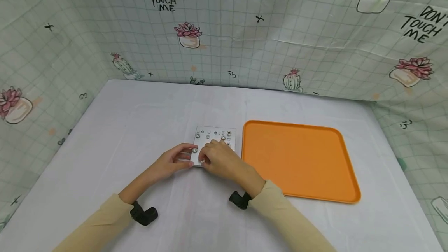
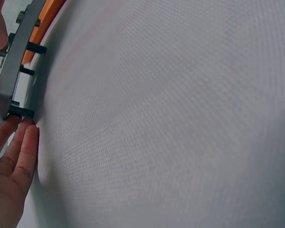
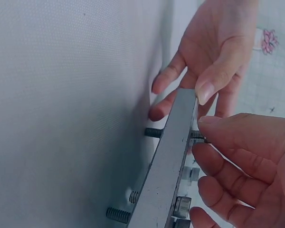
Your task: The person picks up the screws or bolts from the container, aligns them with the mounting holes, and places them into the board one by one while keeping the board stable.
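Note:
A grey metal plate (image 1: 203,140) with holes and several socket-head bolts (image 1: 197,135) lies in the middle of the white table. My left hand (image 1: 171,161) holds its near left corner, thumb at the edge and other fingers reaching beneath, as the right wrist view shows. Between thumb and index finger my right hand (image 1: 221,159) pinches a small bolt (image 3: 197,135) at the plate's near side. Threaded ends (image 3: 118,214) poke out below the plate, one of them (image 2: 22,110) right above the left fingertips.
An orange tray (image 1: 297,158) lies just right of the plate, partly behind the right forearm. White cloth (image 1: 140,108) covers the table. A curtain (image 1: 224,42) printed with potted plants hangs behind and along both sides.

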Demonstrator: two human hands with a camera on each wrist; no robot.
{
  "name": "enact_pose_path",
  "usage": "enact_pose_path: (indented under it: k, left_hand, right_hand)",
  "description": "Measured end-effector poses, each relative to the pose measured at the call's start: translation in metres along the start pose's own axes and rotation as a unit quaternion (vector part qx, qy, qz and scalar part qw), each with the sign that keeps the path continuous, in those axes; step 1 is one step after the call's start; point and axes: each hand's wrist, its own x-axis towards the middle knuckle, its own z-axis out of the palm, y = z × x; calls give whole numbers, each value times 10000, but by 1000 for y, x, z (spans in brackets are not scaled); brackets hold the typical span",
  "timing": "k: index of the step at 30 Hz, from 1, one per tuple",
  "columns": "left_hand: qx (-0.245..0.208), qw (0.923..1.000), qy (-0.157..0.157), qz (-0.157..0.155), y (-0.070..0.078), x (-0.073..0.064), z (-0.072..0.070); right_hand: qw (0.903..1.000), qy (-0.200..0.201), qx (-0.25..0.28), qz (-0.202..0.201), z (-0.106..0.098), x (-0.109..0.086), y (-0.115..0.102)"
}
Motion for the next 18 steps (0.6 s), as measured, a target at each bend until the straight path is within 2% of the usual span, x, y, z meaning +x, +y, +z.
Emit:
enact_pose_path:
  k: [4, 10, 18]
  left_hand:
    - [27, 10000, -7, -33, 1, -3, -1]
    - [9, 9999, 23, 104, 0, -2, 0]
    - [35, 10000, -1, 19, 3, -2, -2]
  right_hand:
    - [10000, -47, -65, 4, 2, 0, -1]
    - [9995, -104, -248, 139, 1, 2, -2]
    - [9995, -1, -290, 101, 1, 3, -3]
